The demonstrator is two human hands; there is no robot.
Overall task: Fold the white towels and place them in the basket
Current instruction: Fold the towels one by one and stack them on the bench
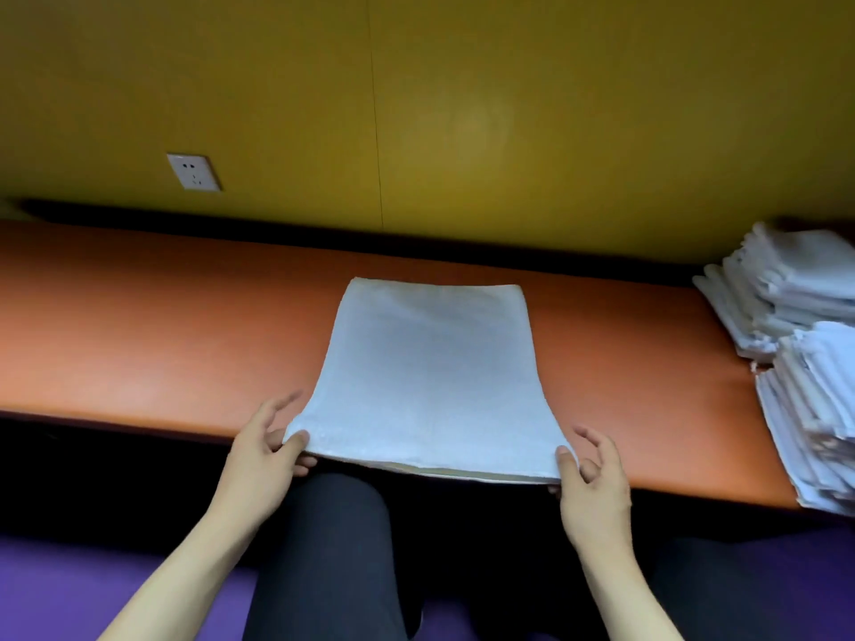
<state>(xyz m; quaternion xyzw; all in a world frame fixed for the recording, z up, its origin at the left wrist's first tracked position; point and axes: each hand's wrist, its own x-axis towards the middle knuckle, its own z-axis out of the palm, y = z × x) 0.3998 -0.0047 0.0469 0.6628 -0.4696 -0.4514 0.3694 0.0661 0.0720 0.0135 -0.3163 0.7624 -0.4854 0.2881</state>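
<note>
**Item: white towel, folded, held at near corners**

White towel (430,377): lies flat on the orange table (162,344), doubled over; its near edge overhangs the table's front edge, its far edge stops short of the back edge.

Left hand (263,451): thumb on top of the near left corner, fingers below, pinching it; other fingers spread loosely.

Right hand (590,474): thumb on the near right corner, pinching it; remaining fingers loosely curled apart.

Open room: bare tabletop left of the towel and behind it; a narrower strip on the right before two stacks of white towels (796,344) at the table's right end.

Surroundings: yellow wall (509,108) with a white socket (193,172); purple floor (55,589); dark-trousered legs (333,557) below the table edge.
</note>
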